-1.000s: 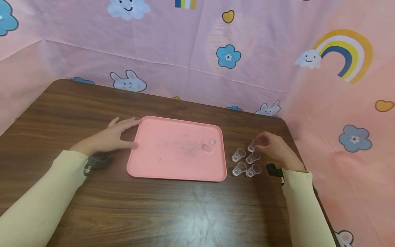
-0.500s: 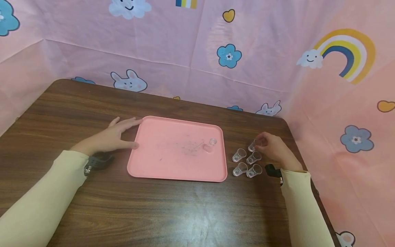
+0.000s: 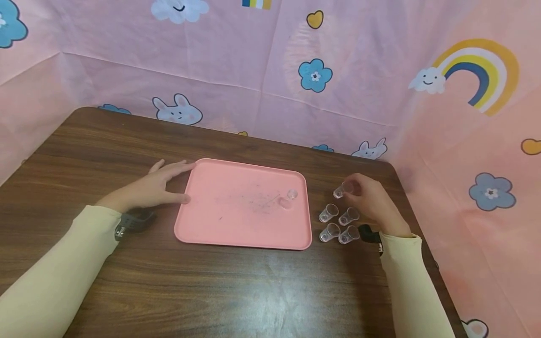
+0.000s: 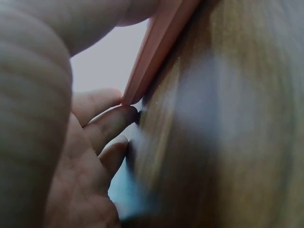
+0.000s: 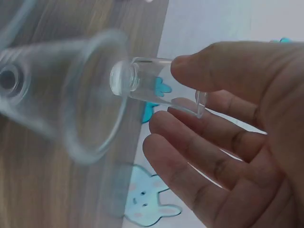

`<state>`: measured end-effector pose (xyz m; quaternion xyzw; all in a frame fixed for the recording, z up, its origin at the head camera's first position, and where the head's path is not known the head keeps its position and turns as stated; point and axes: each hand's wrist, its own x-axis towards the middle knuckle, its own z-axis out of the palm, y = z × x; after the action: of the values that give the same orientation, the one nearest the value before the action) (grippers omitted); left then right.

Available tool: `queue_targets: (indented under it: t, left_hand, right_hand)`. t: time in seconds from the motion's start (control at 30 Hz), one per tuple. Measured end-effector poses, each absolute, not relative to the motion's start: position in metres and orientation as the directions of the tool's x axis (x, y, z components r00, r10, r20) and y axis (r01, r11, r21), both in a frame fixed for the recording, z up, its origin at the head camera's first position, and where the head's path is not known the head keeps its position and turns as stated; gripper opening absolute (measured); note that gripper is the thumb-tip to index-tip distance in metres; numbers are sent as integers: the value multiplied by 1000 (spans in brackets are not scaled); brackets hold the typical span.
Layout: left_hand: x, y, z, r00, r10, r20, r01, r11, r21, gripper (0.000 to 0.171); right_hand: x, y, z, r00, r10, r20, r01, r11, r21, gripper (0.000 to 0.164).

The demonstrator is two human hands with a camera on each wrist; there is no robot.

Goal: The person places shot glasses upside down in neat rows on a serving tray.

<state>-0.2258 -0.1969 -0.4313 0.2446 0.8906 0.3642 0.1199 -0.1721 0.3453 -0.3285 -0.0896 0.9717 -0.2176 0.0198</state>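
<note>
In the head view, my right hand (image 3: pixel 368 196) pinches a small clear cup (image 3: pixel 339 191) near its rim, between thumb and fingers. The right wrist view shows this cup (image 5: pixel 151 83) upright between thumb and fingers, its base apart from them. Several more clear cups (image 3: pixel 328 213) stand upright just below, beside the pink tray (image 3: pixel 241 230). My left hand (image 3: pixel 148 188) is spread at the tray's left end, its thumb and a fingertip touching the rim. On the tray's right part sits another clear cup (image 3: pixel 291 194), faintly outlined and seemingly upside down.
Dark marks lie across the tray's middle. The brown wooden table (image 3: pixel 211 291) extends around it, with its right edge close to my right forearm. A pink patterned cloth (image 3: pixel 236 61) hangs behind and along the sides.
My right hand has moved slightly up and left with the pinched cup, away from the other cups. The left hand stays at the tray's rim.
</note>
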Motion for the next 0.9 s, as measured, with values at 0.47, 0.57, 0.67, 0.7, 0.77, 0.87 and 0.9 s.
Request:
queue_targets:
  t: [0.47, 0.57, 0.67, 0.7, 0.77, 0.87, 0.9]
  left_hand:
    - [-226, -196, -431, -855, 517, -44, 339, 621, 707, 94]
    - [-227, -197, -431, -855, 518, -42, 341, 621, 706, 94]
    - [-227, -197, -432, -854, 518, -45, 340, 623, 705, 95]
    - [-227, -197, -433, -854, 519, -44, 342, 623, 703, 95]
    - [-227, -198, -433, -853, 520, -42, 345, 623, 702, 95]
    - [-227, -198, -432, -853, 521, -38, 347, 619, 704, 95]
    - [-227, -199, -432, -853, 521, -39, 346, 619, 705, 94]
  right_hand:
    - [-173, 299, -318, -964, -245, 102, -264, 848, -460, 30]
    - [-175, 289, -319, -963, -249, 106, -269, 844, -464, 31]
    - [-176, 279, -320, -958, -259, 123, -286, 835, -470, 30]
    - [-176, 277, -320, -957, -262, 128, -291, 831, -474, 30]
    - [-177, 271, -321, -951, -272, 148, -309, 822, -479, 29]
    - [-178, 264, -322, -944, -282, 173, -331, 813, -479, 29]
    - [-178, 262, -323, -942, -284, 177, -335, 810, -482, 30]
